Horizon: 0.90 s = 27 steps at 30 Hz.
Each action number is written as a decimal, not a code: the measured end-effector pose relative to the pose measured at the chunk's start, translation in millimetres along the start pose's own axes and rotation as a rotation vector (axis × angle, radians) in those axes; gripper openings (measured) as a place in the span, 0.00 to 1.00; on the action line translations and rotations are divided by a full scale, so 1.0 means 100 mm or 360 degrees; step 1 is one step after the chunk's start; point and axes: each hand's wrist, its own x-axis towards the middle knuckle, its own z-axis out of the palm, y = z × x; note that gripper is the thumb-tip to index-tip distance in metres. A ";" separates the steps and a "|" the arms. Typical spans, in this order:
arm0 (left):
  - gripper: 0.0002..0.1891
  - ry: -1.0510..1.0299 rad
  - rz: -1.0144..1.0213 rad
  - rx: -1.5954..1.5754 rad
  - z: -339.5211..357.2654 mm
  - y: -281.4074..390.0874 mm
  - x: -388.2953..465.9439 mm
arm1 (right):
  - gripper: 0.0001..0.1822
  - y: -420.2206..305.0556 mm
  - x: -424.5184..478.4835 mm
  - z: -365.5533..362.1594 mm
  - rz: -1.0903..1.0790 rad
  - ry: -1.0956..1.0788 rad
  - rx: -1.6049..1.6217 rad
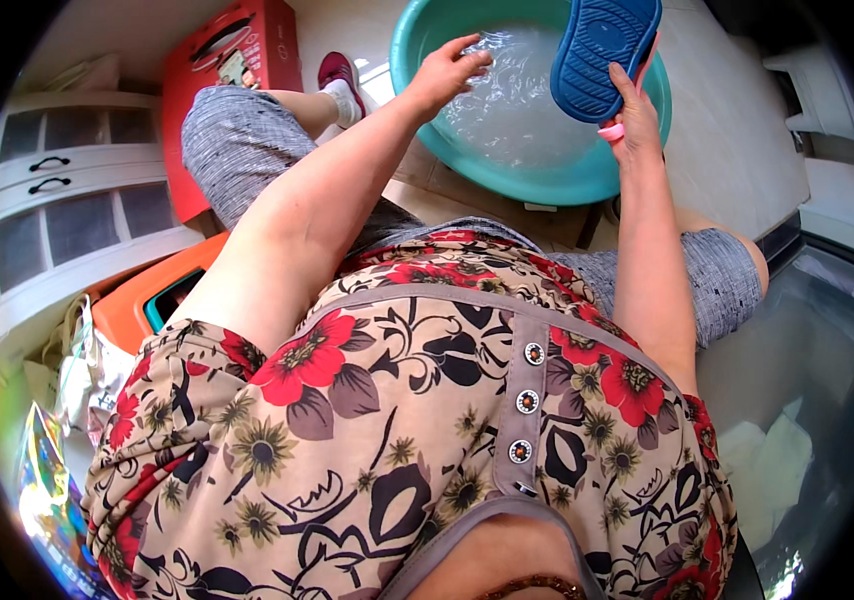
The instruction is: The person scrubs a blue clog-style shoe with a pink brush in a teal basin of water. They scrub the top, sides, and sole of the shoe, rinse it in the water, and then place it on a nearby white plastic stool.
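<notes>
In the head view, a teal plastic basin (pixel 532 196) holds cloudy water with ripples on its surface. Over its left part is my left hand (pixel 451 73), with fingers spread and nothing in them. My right hand (pixel 633 120) grips a blue slipper (pixel 598 64) above the basin's right side. The slipper's ridged sole faces me, and its far end is cut off by the frame's top edge. Pink parts show behind the sole and beside my fingers; whether they are its straps, I cannot tell.
A red printed box (pixel 194 127) stands at the left, before a white cabinet (pixel 3 217). An orange container (pixel 126 304) is near my left arm. At right are a white stool-like object (pixel 821 97) and a dark glossy surface (pixel 794 360). My knees flank the basin's near side.
</notes>
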 end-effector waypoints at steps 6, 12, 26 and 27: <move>0.41 0.1243 -0.0511 0.0439 -0.37 0.25 -0.26 | 0.31 -0.02 0.12 0.17 0.0017 0.0013 -0.0187; 0.28 0.0512 -0.1332 -0.0153 -0.19 -0.21 -0.49 | 0.30 -0.07 0.12 0.32 -0.0070 -0.0078 -0.0134; 0.19 0.0737 -0.0901 -0.0168 0.05 0.14 -0.16 | 0.31 -0.25 -0.02 0.23 0.0048 0.0110 -0.0317; 0.19 0.0766 -0.0885 -0.0125 0.05 0.18 -0.15 | 0.31 -0.26 -0.02 0.23 0.0042 0.0138 -0.0323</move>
